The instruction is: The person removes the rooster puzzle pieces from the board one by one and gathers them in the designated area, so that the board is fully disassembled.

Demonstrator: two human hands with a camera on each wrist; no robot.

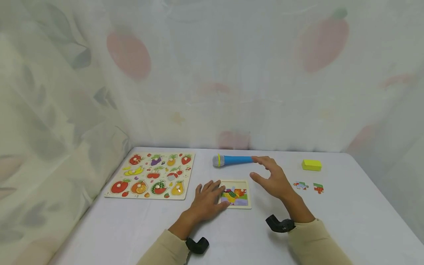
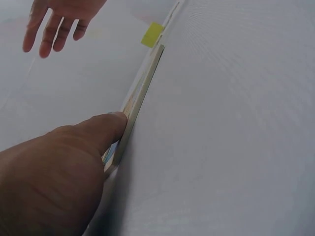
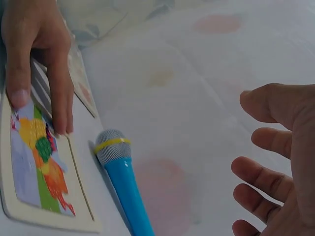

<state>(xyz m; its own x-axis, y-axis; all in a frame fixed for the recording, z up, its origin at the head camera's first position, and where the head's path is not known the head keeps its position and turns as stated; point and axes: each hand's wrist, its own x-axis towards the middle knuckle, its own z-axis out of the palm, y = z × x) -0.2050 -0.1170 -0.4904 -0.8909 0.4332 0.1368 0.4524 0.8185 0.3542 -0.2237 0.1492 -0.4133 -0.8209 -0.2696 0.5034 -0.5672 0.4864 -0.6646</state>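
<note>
fingers apart on both; left hand (image 1: pixel 206 203) touches the puzzle (image 1: pixel 239 198); right hand (image 1: pixel 274 181) hovers empty; light pressure should steady it

Puzzles (image 1: pixel 237 195), microphone (image 1: pixel 234 160), block (image 1: pixel 311 165) on table (image 1: pixel 243 235)

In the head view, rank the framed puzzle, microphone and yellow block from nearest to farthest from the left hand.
From the left hand:
1. Framed puzzle, touching it
2. Microphone, behind the puzzle
3. Yellow block, well off to the right
</note>
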